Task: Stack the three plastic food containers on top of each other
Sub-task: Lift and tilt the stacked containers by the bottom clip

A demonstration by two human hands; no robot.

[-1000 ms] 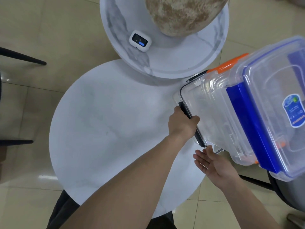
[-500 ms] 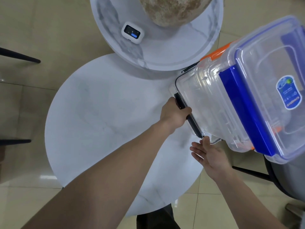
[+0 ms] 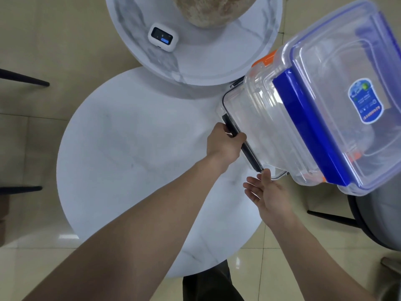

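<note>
Three clear plastic containers stand stacked at the right edge of the low round white table (image 3: 121, 148). The bottom one (image 3: 245, 118) has black clips, the middle one (image 3: 273, 83) has orange clips, and the top one (image 3: 338, 88) has a blue clip and a blue label on its lid. My left hand (image 3: 225, 144) grips the black side clip of the bottom container. Just below that container's near corner, my right hand (image 3: 271, 196) is held open, palm up, with its fingertips touching or almost touching the corner.
A higher round marble table (image 3: 217, 61) at the back overlaps the low table and holds a white device (image 3: 162, 39) and a large speckled round object (image 3: 212, 9). A dark chair (image 3: 373, 220) stands at the right, and black furniture legs (image 3: 23, 78) show at the left over the tiled floor.
The view has shifted a little. Both hands stay at the bottom container, left on the black clip, right open under the corner.
</note>
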